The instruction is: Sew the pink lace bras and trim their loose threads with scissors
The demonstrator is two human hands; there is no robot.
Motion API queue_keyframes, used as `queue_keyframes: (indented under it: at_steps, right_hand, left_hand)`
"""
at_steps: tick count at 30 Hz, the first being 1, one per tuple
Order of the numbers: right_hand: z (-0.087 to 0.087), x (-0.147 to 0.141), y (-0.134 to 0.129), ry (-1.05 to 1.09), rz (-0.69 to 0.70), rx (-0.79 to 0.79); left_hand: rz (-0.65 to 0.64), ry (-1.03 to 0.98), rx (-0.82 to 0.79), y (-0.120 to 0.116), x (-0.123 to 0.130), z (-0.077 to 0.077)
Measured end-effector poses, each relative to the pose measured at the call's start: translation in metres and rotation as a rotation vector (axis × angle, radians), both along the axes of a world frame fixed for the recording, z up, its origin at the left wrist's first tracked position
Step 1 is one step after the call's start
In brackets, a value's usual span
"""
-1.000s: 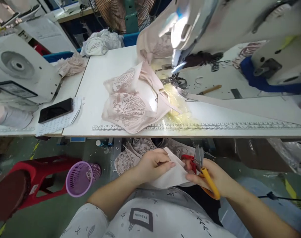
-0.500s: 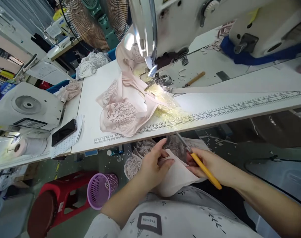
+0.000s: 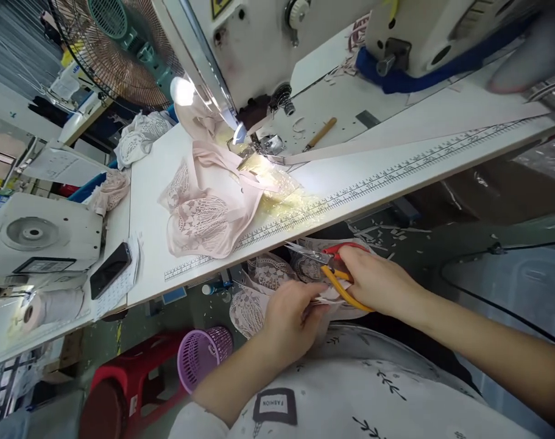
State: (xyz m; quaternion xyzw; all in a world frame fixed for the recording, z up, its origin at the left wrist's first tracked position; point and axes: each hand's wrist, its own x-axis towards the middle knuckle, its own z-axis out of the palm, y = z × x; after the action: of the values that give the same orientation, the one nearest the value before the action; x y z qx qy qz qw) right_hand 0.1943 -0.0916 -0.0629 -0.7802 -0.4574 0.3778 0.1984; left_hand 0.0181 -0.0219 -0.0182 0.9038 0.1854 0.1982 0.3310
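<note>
My right hand (image 3: 373, 277) is closed round the handles of a pair of scissors (image 3: 336, 283), one handle orange and one red. Their blades point up and left past the table edge. Just left of them my left hand (image 3: 293, 317) pinches pale bra fabric (image 3: 329, 296), bunched over my lap. More lace bra pieces (image 3: 247, 312) hang beneath the table edge, partly hidden by the hands. On the table a pink lace bra (image 3: 204, 222) lies with one end near the presser foot of the sewing machine (image 3: 254, 55).
A ruler strip (image 3: 350, 198) runs along the table's front edge. A wooden-handled tool (image 3: 320, 134) lies right of the needle, a phone (image 3: 110, 270) on paper at left. Below stand a purple basket (image 3: 204, 356) and a red stool (image 3: 140, 372). A fan (image 3: 126, 42) is behind.
The scissors have turned in my right hand, from lying along it to being held by the handles. The fabric is now gathered in my left hand. The view has tilted.
</note>
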Motion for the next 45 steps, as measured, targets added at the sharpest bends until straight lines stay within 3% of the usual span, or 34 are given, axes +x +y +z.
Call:
queue_keyframes:
  at_steps: [5,8,11,16,19,27,37,41,45]
  right_hand:
    - [-0.003,-0.004,0.003,0.046,0.000,0.012]
    - [-0.003,0.003,-0.001,0.147,0.018,0.012]
    - [-0.002,0.016,-0.012,0.313,0.060,0.031]
    - [-0.005,0.024,-0.031,0.811,-0.056,0.169]
    - [-0.012,0.016,-0.035,0.762,-0.084,0.164]
    - [-0.023,0.004,-0.037,0.694,-0.276,0.242]
    - [-0.038,0.006,-0.044,0.693,-0.268,0.421]
    - [-0.035,0.006,-0.041,0.671,-0.172,0.543]
    - [-0.028,0.004,-0.039,0.703,-0.164,0.515]
  left_hand:
    - [-0.228,-0.087,0.013,-0.004,0.010,0.009]
    - [-0.256,-0.093,-0.006,-0.003,0.013,0.013]
    - [-0.106,-0.078,-0.156,0.002,0.012,0.012]
    - [0.288,-0.031,-0.611,0.010,0.008,0.003]
    - [0.381,-0.052,-0.752,0.011,0.006,0.000]
    - [0.443,-0.067,-0.831,0.010,0.000,-0.005]
    - [0.421,-0.142,-0.880,0.015,-0.001,-0.008]
    - [0.434,-0.215,-1.006,0.015,-0.001,-0.009]
    - [0.482,-0.264,-1.125,0.013,0.001,-0.013]
